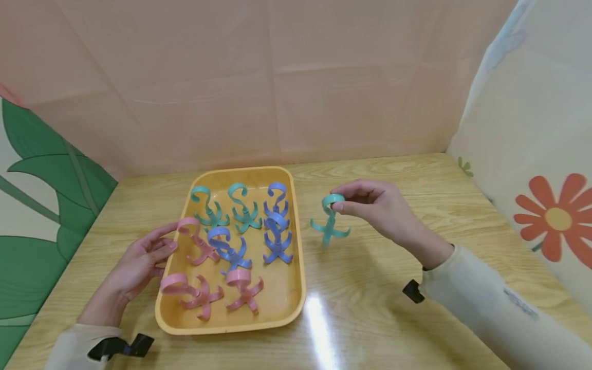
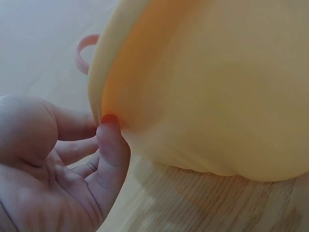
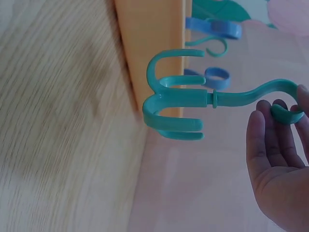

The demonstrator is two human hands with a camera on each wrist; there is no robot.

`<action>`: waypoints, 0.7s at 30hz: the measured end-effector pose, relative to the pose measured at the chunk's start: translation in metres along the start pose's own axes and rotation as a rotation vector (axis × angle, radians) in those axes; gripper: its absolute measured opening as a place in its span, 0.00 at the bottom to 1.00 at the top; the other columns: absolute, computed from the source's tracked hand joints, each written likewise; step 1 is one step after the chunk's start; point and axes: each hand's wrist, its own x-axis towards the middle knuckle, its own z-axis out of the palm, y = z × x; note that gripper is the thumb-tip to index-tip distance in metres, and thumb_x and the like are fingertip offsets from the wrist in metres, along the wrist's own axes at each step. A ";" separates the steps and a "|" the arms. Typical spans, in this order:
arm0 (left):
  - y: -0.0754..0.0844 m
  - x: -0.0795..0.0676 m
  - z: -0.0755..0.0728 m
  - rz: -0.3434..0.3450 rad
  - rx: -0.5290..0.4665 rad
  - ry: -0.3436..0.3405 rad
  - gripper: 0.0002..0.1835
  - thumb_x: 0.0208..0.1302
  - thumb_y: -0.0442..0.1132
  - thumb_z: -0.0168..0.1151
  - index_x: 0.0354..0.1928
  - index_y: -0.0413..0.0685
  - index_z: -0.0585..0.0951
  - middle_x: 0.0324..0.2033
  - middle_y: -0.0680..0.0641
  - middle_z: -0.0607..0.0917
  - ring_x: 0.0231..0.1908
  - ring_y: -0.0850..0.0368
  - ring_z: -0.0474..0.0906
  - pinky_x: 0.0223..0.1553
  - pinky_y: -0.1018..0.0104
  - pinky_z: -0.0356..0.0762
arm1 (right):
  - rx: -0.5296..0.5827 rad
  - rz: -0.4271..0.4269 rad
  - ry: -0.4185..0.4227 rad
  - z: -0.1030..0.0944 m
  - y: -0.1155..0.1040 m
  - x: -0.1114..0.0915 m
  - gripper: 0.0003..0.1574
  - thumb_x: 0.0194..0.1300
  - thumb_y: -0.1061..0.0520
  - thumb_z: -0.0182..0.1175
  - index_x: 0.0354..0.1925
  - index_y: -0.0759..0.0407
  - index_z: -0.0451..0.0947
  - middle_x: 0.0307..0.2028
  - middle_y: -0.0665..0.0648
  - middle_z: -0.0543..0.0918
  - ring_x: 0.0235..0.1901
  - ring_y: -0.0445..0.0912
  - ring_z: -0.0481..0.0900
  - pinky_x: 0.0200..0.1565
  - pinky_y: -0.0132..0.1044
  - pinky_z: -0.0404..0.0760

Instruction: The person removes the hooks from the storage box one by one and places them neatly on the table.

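Observation:
My right hand [image 1: 376,208] pinches the curved top of a teal four-claw hanging hook [image 1: 329,228], just right of the yellow tray [image 1: 296,288]. In the right wrist view this teal hook [image 3: 178,96] shows its swivel stem and upturned claws, with the right hand [image 3: 280,154] at its curl. On the tray's left side, my left hand [image 1: 141,262] grips the rim; the left wrist view has the left hand [image 2: 72,159] pinching the tray wall [image 2: 111,72]. Inside the tray lie several pink, blue and teal hooks, including a pink hook [image 1: 202,298] at the front.
The tray stands on a wood-grain table [image 1: 370,318]. A pink sheet [image 1: 277,103] hangs behind. At the right is a light panel with a red flower print [image 1: 557,218], and at the left a green leaf print [image 1: 41,205].

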 end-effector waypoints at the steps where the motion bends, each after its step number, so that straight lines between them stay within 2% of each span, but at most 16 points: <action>1: 0.000 0.000 0.000 0.002 -0.005 -0.002 0.29 0.77 0.43 0.56 0.75 0.50 0.63 0.45 0.45 0.79 0.39 0.55 0.84 0.33 0.62 0.85 | -0.007 0.014 0.006 -0.002 0.003 0.002 0.16 0.66 0.57 0.69 0.50 0.61 0.85 0.44 0.57 0.87 0.43 0.51 0.85 0.45 0.38 0.84; 9: 0.000 -0.001 0.000 -0.002 -0.026 -0.004 0.29 0.77 0.43 0.55 0.76 0.50 0.62 0.45 0.46 0.80 0.40 0.55 0.85 0.34 0.61 0.85 | 0.002 0.113 0.059 -0.008 0.018 0.022 0.21 0.64 0.50 0.71 0.53 0.58 0.84 0.44 0.57 0.87 0.47 0.60 0.83 0.51 0.42 0.81; 17: 0.001 -0.001 0.002 -0.024 -0.017 -0.005 0.31 0.78 0.43 0.53 0.78 0.48 0.58 0.44 0.46 0.81 0.41 0.56 0.85 0.35 0.61 0.85 | -0.003 0.128 0.069 -0.010 0.033 0.040 0.23 0.66 0.49 0.69 0.55 0.59 0.82 0.47 0.57 0.86 0.49 0.59 0.82 0.52 0.40 0.82; 21: 0.001 -0.001 0.003 -0.022 -0.012 -0.005 0.31 0.78 0.43 0.53 0.77 0.49 0.58 0.44 0.46 0.82 0.41 0.55 0.85 0.35 0.60 0.85 | 0.007 0.123 0.101 -0.009 0.038 0.050 0.22 0.66 0.50 0.69 0.54 0.60 0.83 0.46 0.55 0.86 0.49 0.59 0.82 0.50 0.38 0.82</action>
